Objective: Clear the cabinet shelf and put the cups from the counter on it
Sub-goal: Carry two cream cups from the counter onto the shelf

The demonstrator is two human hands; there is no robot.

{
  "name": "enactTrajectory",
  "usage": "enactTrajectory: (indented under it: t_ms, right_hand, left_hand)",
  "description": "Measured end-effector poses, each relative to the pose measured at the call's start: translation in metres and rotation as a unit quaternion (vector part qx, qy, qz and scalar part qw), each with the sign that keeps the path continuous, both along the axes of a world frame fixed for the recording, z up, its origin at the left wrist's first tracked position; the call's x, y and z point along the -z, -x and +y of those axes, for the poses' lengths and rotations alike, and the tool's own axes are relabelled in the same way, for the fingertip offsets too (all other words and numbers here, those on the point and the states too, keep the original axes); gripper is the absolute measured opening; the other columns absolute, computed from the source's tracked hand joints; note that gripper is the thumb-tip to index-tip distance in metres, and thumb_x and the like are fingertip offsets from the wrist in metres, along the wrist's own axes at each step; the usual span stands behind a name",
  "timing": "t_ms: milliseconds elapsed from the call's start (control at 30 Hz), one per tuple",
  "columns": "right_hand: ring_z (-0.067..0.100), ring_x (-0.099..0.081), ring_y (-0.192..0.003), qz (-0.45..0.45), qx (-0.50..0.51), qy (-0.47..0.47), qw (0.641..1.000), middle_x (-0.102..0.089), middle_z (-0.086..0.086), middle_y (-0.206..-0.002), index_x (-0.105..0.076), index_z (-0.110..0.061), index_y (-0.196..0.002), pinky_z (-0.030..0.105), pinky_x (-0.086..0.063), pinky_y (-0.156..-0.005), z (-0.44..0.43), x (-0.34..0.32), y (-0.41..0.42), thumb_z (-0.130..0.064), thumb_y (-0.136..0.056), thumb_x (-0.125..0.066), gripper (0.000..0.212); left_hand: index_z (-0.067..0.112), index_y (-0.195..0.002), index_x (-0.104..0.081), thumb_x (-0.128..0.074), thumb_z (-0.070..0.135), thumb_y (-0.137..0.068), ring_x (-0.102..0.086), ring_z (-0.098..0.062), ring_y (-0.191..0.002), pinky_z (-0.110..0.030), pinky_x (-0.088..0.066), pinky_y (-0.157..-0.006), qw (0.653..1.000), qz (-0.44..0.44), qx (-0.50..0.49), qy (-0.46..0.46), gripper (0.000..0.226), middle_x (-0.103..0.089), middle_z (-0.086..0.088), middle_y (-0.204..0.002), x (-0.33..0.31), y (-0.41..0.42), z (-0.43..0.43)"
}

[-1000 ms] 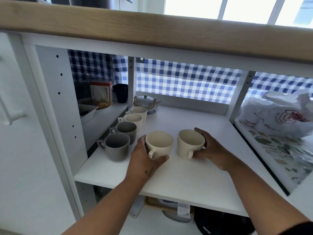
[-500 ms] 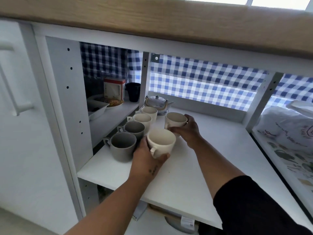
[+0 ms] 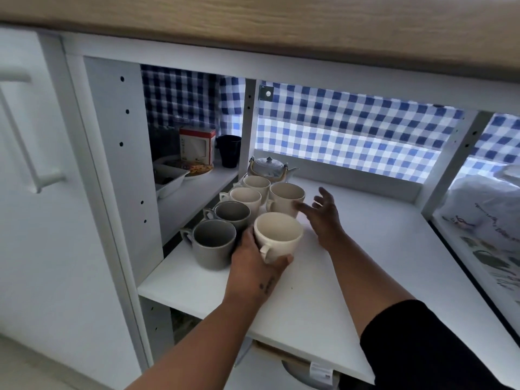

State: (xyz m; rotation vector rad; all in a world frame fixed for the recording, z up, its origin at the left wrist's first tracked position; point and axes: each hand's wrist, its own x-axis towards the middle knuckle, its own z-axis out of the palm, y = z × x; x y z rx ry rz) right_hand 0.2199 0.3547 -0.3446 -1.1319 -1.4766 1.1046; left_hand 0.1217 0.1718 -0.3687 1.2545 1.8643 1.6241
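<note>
On the white flat cabinet shelf (image 3: 351,277), near its left side, stands a cream glazed ceramic cup (image 3: 277,237): stiff, slick, breakable, probably light, best taken round its wall. The left hand (image 3: 253,266) wraps it; the right hand (image 3: 320,213) hangs spread, empty.

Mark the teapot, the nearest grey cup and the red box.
teapot (image 3: 268,164): head view, its lid.
nearest grey cup (image 3: 212,256): head view, outer wall.
red box (image 3: 197,146): head view, front face.
</note>
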Motion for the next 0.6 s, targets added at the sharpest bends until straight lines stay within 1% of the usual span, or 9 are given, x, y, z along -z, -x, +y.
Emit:
enactTrajectory:
  t_ms: [67,133,200,233,300,400,467,533,600]
  right_hand:
    - [0.028,-0.058,-0.113,0.092,-0.007,0.020,0.996,-0.060,0.012,-0.124,-0.049,-0.015,-0.134,0.035,-0.050,-0.083,-0.007,-0.003,-0.018,-0.015,-0.078,-0.076,0.062]
    - [0.027,-0.060,-0.108,0.146,-0.090,0.056,0.984,-0.067,0.007,-0.109,-0.057,-0.018,-0.124,0.031,-0.050,-0.078,-0.018,-0.008,-0.034,-0.014,-0.082,-0.068,0.044]
    - [0.022,-0.061,-0.111,0.139,-0.252,0.115,0.951,-0.068,0.002,-0.116,-0.058,-0.021,-0.127,0.030,-0.053,-0.081,-0.031,-0.013,-0.050,-0.020,-0.076,-0.075,0.053]
    - [0.019,-0.061,-0.114,0.105,-0.325,0.136,0.930,-0.067,0.000,-0.122,-0.055,-0.022,-0.130,0.029,-0.054,-0.085,-0.039,-0.014,-0.056,-0.024,-0.068,-0.083,0.068]
    - [0.017,-0.058,-0.120,0.010,-0.407,0.142,0.902,-0.062,-0.001,-0.131,-0.047,-0.022,-0.137,0.031,-0.051,-0.097,-0.049,-0.016,-0.063,-0.017,-0.059,-0.088,0.089]
    - [0.020,-0.056,-0.123,-0.092,-0.416,0.061,0.903,-0.062,0.006,-0.131,-0.047,-0.015,-0.137,0.034,-0.048,-0.100,-0.064,-0.015,-0.060,-0.003,-0.062,-0.083,0.084]
    - [0.014,-0.063,-0.111,-0.091,-0.383,0.041,0.919,-0.070,0.000,-0.117,-0.056,-0.018,-0.124,0.029,-0.053,-0.089,-0.071,-0.016,-0.056,0.004,-0.061,-0.082,0.072]
    - [0.015,-0.066,-0.105,-0.091,-0.354,0.016,0.931,-0.073,-0.001,-0.111,-0.060,-0.018,-0.117,0.030,-0.055,-0.087,-0.072,-0.014,-0.054,0.005,-0.060,-0.082,0.066]
    - [0.023,-0.065,-0.110,-0.089,-0.319,-0.006,0.944,-0.072,0.005,-0.116,-0.063,-0.014,-0.120,0.041,-0.054,-0.094,-0.066,-0.009,-0.052,-0.002,-0.060,-0.085,0.065]
  left_hand:
    - [0.016,-0.132,-0.043,-0.089,0.023,-0.062,-0.056,-0.011,-0.111,-0.017,-0.044,-0.090,1.000,-0.016,0.004,0.004,0.084,-0.058,0.002,-0.129,-0.001,0.001,0.000]
    - [0.016,-0.130,-0.043,-0.090,0.025,-0.060,-0.057,-0.015,-0.113,-0.026,-0.047,-0.095,1.000,-0.010,0.014,0.018,0.085,-0.058,0.002,-0.127,-0.001,0.002,0.001]
    - [0.017,-0.127,-0.045,-0.090,0.024,-0.060,-0.057,-0.013,-0.110,-0.026,-0.047,-0.092,0.999,-0.002,0.038,0.030,0.081,-0.058,0.006,-0.122,0.000,0.002,0.001]
    - [0.018,-0.126,-0.046,-0.090,0.024,-0.060,-0.058,-0.012,-0.109,-0.026,-0.048,-0.092,0.998,-0.001,0.052,0.034,0.080,-0.059,0.006,-0.122,0.000,0.002,0.000]
    - [0.020,-0.127,-0.047,-0.090,0.024,-0.061,-0.060,-0.013,-0.109,-0.029,-0.051,-0.094,0.996,0.003,0.079,0.041,0.079,-0.061,0.006,-0.124,0.001,0.003,-0.001]
    - [0.023,-0.129,-0.050,-0.088,0.026,-0.064,-0.061,-0.012,-0.105,-0.025,-0.051,-0.090,0.995,0.006,0.095,0.038,0.076,-0.063,0.008,-0.120,-0.001,0.003,-0.003]
    - [0.024,-0.128,-0.052,-0.088,0.028,-0.065,-0.061,-0.009,-0.103,-0.015,-0.049,-0.082,0.995,0.014,0.092,0.038,0.072,-0.063,0.011,-0.117,-0.002,0.003,-0.004]
    - [0.023,-0.123,-0.054,-0.087,0.026,-0.065,-0.061,-0.009,-0.100,-0.006,-0.045,-0.074,0.995,0.020,0.083,0.046,0.067,-0.064,0.011,-0.113,-0.002,0.003,-0.004]
    - [0.018,-0.123,-0.051,-0.088,0.027,-0.064,-0.060,-0.013,-0.107,-0.012,-0.046,-0.081,0.995,0.034,0.061,0.070,0.070,-0.063,0.005,-0.118,-0.001,0.003,-0.004]
